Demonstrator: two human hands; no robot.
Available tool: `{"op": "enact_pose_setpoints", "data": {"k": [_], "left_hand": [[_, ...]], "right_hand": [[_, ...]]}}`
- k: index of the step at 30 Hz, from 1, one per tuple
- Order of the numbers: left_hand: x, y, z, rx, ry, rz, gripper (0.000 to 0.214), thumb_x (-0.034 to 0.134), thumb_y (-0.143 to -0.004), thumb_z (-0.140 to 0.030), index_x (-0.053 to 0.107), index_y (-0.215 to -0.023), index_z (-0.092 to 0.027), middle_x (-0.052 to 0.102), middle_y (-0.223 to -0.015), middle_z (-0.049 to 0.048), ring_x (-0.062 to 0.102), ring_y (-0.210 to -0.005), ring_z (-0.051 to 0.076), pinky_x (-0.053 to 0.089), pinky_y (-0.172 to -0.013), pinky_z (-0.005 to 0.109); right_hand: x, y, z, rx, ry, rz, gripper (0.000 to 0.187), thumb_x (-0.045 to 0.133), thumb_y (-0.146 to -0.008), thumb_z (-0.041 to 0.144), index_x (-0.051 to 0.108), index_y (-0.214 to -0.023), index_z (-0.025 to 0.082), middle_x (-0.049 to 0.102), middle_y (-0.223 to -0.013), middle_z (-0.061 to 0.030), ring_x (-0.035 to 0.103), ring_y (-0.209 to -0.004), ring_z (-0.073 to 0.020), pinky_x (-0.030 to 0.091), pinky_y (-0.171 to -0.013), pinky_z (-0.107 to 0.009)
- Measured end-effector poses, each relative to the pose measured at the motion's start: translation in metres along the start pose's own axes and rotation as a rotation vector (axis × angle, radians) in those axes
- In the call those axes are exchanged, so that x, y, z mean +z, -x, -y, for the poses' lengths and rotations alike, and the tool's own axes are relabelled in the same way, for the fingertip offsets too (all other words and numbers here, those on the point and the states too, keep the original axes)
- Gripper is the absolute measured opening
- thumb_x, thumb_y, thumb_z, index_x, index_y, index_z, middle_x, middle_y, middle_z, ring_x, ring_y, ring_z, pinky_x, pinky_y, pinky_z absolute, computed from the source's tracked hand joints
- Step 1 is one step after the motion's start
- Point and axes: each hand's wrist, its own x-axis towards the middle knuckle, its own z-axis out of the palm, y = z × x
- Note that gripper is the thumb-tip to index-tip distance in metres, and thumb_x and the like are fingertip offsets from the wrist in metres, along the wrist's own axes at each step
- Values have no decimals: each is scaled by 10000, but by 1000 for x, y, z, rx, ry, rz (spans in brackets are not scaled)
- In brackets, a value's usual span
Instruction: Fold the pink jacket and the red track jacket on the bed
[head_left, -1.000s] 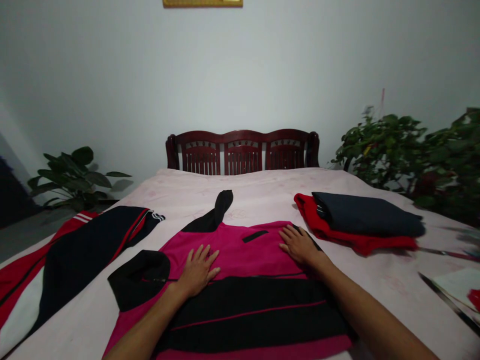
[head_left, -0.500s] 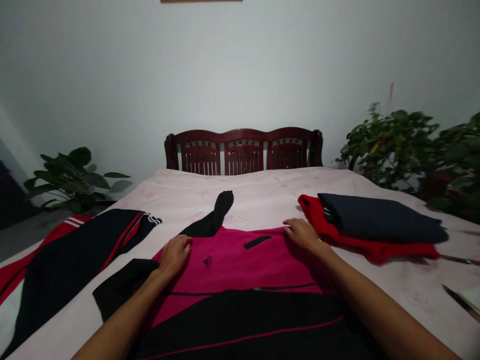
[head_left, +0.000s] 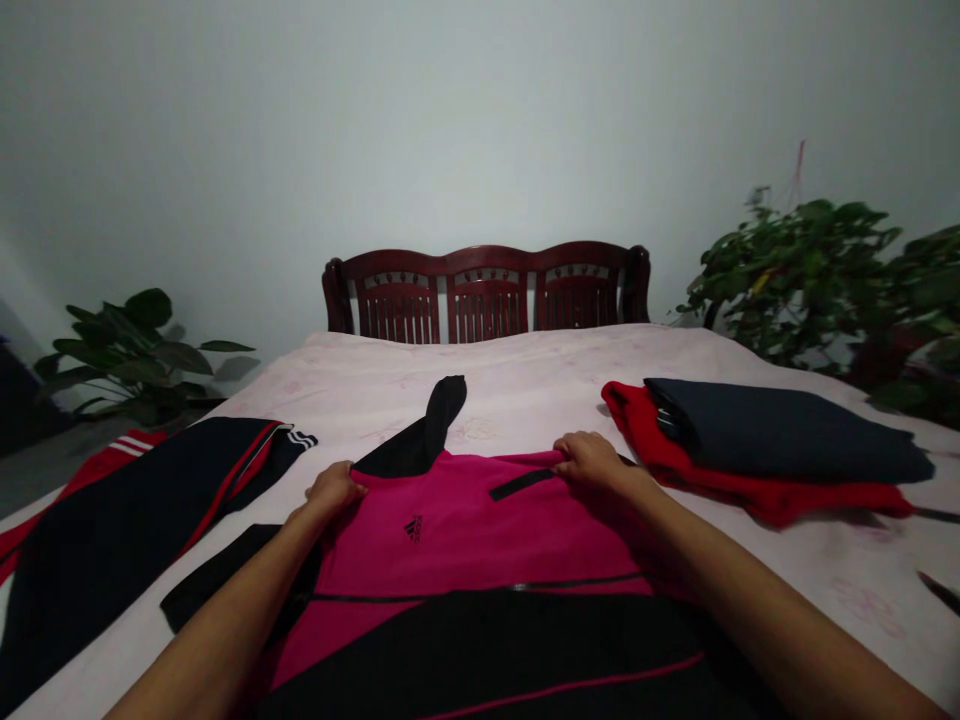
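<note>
A pink and black zip jacket [head_left: 465, 520] lies spread on the bed in front of me, with a small black logo on its pink part and one black sleeve bent up toward the headboard. My left hand [head_left: 334, 488] is closed on the jacket's left edge, near where that sleeve joins; its fingertips are partly hidden. At the upper right edge, beside a black strip, my right hand [head_left: 592, 460] pinches the pink cloth. Another black part of the jacket sticks out to the left beneath my left forearm.
A folded dark blue garment [head_left: 787, 432] rests on a folded red one [head_left: 780, 503] at the right. To the left lies a navy garment [head_left: 142, 510] with red and white trim. Beyond the pale pink bedsheet [head_left: 540, 370] stands a dark wooden headboard [head_left: 487, 290]. Leafy plants flank the bed.
My left hand has moved a little outward to the left and now grips the jacket's edge. My right hand has shifted slightly left along the top edge. The view has tilted slightly.
</note>
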Motion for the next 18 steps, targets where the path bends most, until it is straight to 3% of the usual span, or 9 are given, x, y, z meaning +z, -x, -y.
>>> {"op": "enact_pose_setpoints", "data": {"k": [3,7,9,11,13,14,16,18], "left_hand": [[-6,12,6,56,169,3,298,652,-644,-253,622,-924,-154,669,-807,66,645,-756,221,469,-662,288],[-17,45,22,119,382,91,376,609,-635,-255,589,-990,-133,652,-729,23,601,-597,159,451,-543,242],[-26,64,31,169,461,267,409,667,-566,-244,607,-953,-125,679,-782,28,621,-661,168,483,-595,247],[-36,80,35,224,509,519,418,732,-506,-234,626,-896,-127,702,-852,31,637,-747,181,506,-681,255],[-48,91,33,238,509,719,456,776,-509,-281,639,-921,-142,715,-913,28,646,-802,194,512,-735,269],[-52,94,30,229,490,754,482,784,-533,-325,645,-962,-154,718,-948,27,652,-830,203,514,-755,275],[-57,97,21,220,436,738,507,744,-627,-432,650,-1050,-169,714,-1021,37,658,-901,219,510,-796,280],[-55,94,11,237,298,618,444,613,-761,-475,655,-1067,-156,710,-1039,51,655,-942,222,502,-811,277]], "right_hand": [[-16,23,0,-64,-25,-81,268,902,-929,99,644,-892,165,508,-886,-30,504,-853,-374,373,-793,-301],[-26,79,2,-224,-129,-185,225,789,-916,135,577,-854,175,473,-883,-28,498,-840,-372,365,-825,-330],[-23,105,5,-276,-176,-149,218,765,-869,142,554,-830,182,470,-867,-24,507,-808,-370,387,-798,-337],[-21,122,5,-276,-213,-12,189,750,-845,160,565,-817,190,481,-838,-11,519,-777,-366,414,-762,-333],[-22,128,5,-221,-261,112,154,709,-897,185,591,-800,197,497,-802,-4,533,-746,-363,441,-726,-328],[-24,127,5,-168,-282,124,152,673,-942,193,608,-805,196,507,-801,-10,537,-746,-365,450,-724,-332],[-27,122,10,-54,-304,38,149,594,-1007,188,643,-867,184,526,-857,-37,531,-797,-376,446,-770,-348],[-27,117,21,-9,-314,-82,102,564,-1021,171,649,-964,171,527,-939,-53,512,-865,-384,420,-830,-359]]}}
